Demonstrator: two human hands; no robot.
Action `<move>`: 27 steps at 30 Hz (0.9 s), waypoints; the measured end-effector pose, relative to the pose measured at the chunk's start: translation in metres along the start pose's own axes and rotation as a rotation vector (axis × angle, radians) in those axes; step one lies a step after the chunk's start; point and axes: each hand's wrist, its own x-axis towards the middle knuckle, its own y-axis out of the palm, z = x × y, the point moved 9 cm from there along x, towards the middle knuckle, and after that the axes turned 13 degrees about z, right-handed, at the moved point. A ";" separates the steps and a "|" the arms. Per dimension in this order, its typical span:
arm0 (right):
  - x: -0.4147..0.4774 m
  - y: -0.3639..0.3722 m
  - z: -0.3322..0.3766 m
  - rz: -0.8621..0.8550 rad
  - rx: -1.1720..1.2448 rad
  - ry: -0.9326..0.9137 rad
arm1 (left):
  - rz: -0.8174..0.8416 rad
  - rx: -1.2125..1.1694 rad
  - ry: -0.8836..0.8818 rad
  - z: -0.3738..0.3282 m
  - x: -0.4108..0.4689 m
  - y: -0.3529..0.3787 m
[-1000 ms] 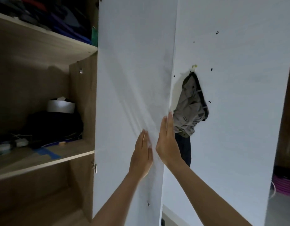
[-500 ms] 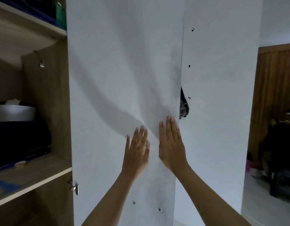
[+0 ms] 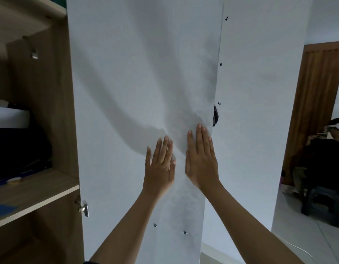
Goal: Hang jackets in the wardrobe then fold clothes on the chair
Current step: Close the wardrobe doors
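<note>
Against the white wardrobe door (image 3: 126, 92), left hand (image 3: 160, 166) and right hand (image 3: 201, 161) press flat, fingers straight.

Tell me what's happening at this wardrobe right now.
A person has both palms flat on the white wardrobe door, left hand beside right hand, fingers straight, gripping nothing. The compartment to the left stands open, its wooden shelf showing. A sliver of dark clothing peeks past the door's right edge. Neither hand holds a jacket.
</note>
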 end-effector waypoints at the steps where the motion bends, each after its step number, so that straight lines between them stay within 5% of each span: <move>1: 0.000 0.000 0.000 0.009 0.004 0.002 | 0.011 -0.002 -0.003 0.000 0.000 -0.001; 9: -0.002 -0.009 -0.001 0.092 0.071 -0.021 | 0.268 -0.090 -0.113 -0.006 -0.008 -0.010; 16: -0.040 -0.001 0.017 0.308 0.370 -0.106 | 0.261 -0.009 -0.342 -0.012 -0.071 -0.053; 22: -0.092 -0.009 0.092 0.537 0.732 -0.245 | 0.288 0.126 -0.571 0.006 -0.170 -0.115; 27: -0.134 -0.071 0.209 0.603 0.967 -0.423 | 0.242 0.316 -0.773 0.016 -0.271 -0.240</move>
